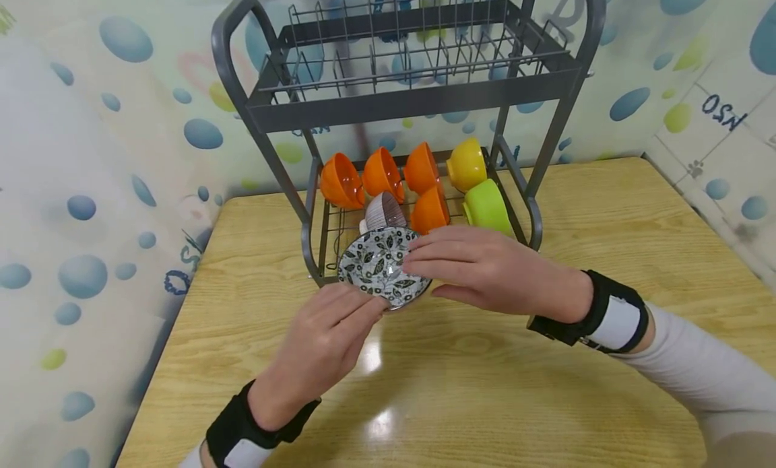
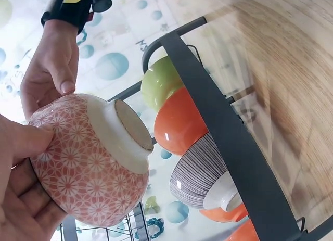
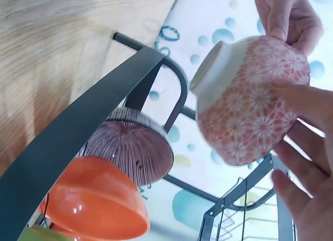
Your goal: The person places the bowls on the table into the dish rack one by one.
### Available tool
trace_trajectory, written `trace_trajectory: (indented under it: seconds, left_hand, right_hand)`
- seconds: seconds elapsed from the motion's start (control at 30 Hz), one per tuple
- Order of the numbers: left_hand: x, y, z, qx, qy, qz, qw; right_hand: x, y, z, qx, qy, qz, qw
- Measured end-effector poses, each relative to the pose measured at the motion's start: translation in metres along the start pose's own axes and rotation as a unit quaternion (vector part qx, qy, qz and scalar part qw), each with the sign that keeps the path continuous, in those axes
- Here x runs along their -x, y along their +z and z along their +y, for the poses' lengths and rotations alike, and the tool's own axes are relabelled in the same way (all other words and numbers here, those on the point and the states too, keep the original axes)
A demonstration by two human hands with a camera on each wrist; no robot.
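Note:
A bowl (image 1: pixel 378 262) with a dark leaf-and-flower pattern inside is tilted at the front of the rack's lower shelf. Its outside (image 2: pixel 88 157) is pink with pale flowers above a white foot. My left hand (image 1: pixel 324 340) pinches the near rim, thumb outside in the left wrist view. On the right side, my right hand (image 1: pixel 485 269) holds the bowl, fingers reaching over its inside and thumb on the outer wall in the right wrist view. Close behind it, a striped bowl (image 1: pixel 386 212) rests tilted on the lower shelf.
Several orange bowls (image 1: pixel 342 182), a yellow bowl (image 1: pixel 467 165) and a green bowl (image 1: pixel 488 209) lean on the lower shelf. The grey dish rack (image 1: pixel 418 104) has a wire upper tier above them. It stands on a wooden table (image 1: pixel 485 387) against a patterned wall.

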State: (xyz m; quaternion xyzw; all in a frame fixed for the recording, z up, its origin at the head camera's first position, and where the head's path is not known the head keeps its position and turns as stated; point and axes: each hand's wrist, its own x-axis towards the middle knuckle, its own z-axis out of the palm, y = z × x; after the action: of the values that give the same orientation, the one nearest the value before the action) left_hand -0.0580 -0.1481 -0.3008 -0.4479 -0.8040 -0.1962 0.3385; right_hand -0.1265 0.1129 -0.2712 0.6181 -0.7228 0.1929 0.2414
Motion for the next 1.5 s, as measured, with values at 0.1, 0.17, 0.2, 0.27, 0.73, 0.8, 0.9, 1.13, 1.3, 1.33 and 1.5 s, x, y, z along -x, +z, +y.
trace_trajectory:
  seconds: [0.1,0.17,0.2,0.27,0.73,0.8,0.9,1.13,1.3,1.33,1.5]
  left_hand:
    - [-0.001,0.001,0.001,-0.001,0.004,-0.001,1.0]
    - [-0.001,0.001,0.001,-0.002,0.008,0.005,1.0]
    - [-0.001,0.001,0.001,-0.003,0.009,0.007,0.9999]
    - [-0.001,0.001,0.001,-0.006,0.009,0.006,0.9999]
    - [0.002,-0.016,-0.014,0.024,-0.025,0.078,0.9963]
    - [0.003,-0.02,-0.019,0.009,-0.043,0.127,0.9909]
    - [0.008,-0.023,-0.031,-0.022,-0.104,0.192,0.9757]
    - [0.033,-0.014,-0.066,-0.002,-0.336,0.15,0.9297]
    - [0.044,-0.003,-0.083,0.073,-0.475,0.057,0.8748]
    - [0.045,-0.002,-0.085,0.092,-0.498,0.041,0.8613]
    - [0.048,0.003,-0.093,0.172,-0.567,-0.002,0.8059]
  right_hand:
    - [-0.002,0.003,-0.001,0.024,-0.017,-0.025,0.9993]
    - [-0.003,0.004,-0.002,0.035,-0.022,-0.038,0.9984]
    - [-0.003,0.005,-0.002,0.039,-0.024,-0.043,0.998]
    - [-0.004,0.005,-0.002,0.043,-0.025,-0.055,0.9972]
    - [-0.022,0.01,0.003,0.013,-0.019,-0.065,0.9976]
    - [-0.025,0.012,0.004,0.009,-0.015,-0.053,0.9984]
    - [-0.028,0.016,0.008,-0.014,0.002,-0.029,0.9995]
    - [-0.04,0.023,0.02,-0.09,0.067,0.004,0.9937]
    - [-0.053,0.029,0.026,-0.15,0.148,0.02,0.9772]
    - [-0.055,0.03,0.026,-0.172,0.171,0.022,0.97]
    - [-0.066,0.036,0.032,-0.299,0.29,0.036,0.9083]
